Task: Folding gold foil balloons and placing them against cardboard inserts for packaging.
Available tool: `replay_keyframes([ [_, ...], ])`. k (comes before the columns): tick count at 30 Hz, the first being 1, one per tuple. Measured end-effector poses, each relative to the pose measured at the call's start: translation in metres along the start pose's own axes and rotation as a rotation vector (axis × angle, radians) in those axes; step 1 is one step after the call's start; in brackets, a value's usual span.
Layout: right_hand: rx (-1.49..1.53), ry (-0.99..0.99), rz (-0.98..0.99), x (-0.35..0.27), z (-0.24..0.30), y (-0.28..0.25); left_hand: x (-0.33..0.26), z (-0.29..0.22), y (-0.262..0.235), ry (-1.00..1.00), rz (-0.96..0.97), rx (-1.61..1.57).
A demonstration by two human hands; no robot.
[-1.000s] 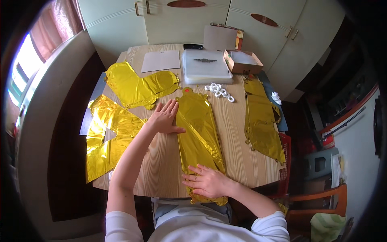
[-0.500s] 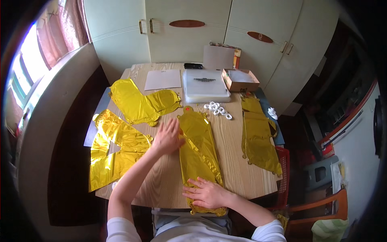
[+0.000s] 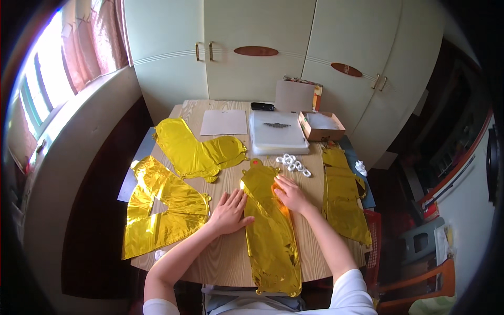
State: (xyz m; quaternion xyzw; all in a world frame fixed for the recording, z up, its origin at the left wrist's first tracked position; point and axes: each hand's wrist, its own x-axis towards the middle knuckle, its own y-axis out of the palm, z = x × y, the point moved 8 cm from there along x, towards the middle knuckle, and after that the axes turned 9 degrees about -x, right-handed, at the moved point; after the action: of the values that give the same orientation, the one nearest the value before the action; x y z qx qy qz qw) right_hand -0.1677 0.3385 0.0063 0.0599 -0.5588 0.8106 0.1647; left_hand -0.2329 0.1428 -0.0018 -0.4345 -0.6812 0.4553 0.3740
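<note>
A long, flat gold foil balloon (image 3: 269,236) lies folded lengthwise in front of me, its near end at the table's front edge. My left hand (image 3: 229,214) rests along its left edge, fingers stretched out and thumb on the foil. On the opposite side my right hand (image 3: 290,193) lies with extended fingers on the upper right edge. Neither hand grips anything. To the left are a number-shaped gold foil balloon (image 3: 197,149) and a crinkled gold one (image 3: 157,210). Another folded gold foil balloon (image 3: 344,202) lies at the right.
Small white ribbon rolls (image 3: 294,164) sit beyond my right hand. Behind them stand a clear plastic stack (image 3: 278,139) and an open cardboard box (image 3: 336,131). A pale sheet (image 3: 223,122) lies at the back. Right of the table are a red basket (image 3: 373,236) and a wooden chair (image 3: 438,281).
My right hand has moved from the balloon's near end to its far right edge. My left hand has come slightly nearer, onto the left edge. The whole view has shifted a little.
</note>
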Motion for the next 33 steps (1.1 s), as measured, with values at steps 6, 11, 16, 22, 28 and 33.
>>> replay_keyframes([
  [6, -0.041, -0.01, -0.042, 0.013, -0.011, 0.022, -0.004, 0.009, -0.001, -0.048, 0.118, -0.026],
  [11, -0.006, 0.002, -0.11, 0.008, -0.012, 0.008, 0.071, 0.057, -0.054, -0.099, -0.035, -0.132],
  [16, 0.08, 0.008, -0.171, 0.009, -0.009, 0.005, 0.176, 0.157, -0.094, -0.109, -0.154, -0.011],
  [22, 0.091, 0.018, -0.182, 0.007, -0.008, 0.001, 0.251, 0.199, -0.07, -0.154, -0.165, -0.014],
  [28, 0.096, 0.052, -0.158, 0.008, -0.007, -0.003, 0.27, 0.229, -0.063, -0.138, 0.001, -0.055],
  [33, 0.119, 0.065, -0.166, 0.009, -0.009, -0.006, 0.276, 0.216, -0.064, -0.046, 0.041, 0.075],
])
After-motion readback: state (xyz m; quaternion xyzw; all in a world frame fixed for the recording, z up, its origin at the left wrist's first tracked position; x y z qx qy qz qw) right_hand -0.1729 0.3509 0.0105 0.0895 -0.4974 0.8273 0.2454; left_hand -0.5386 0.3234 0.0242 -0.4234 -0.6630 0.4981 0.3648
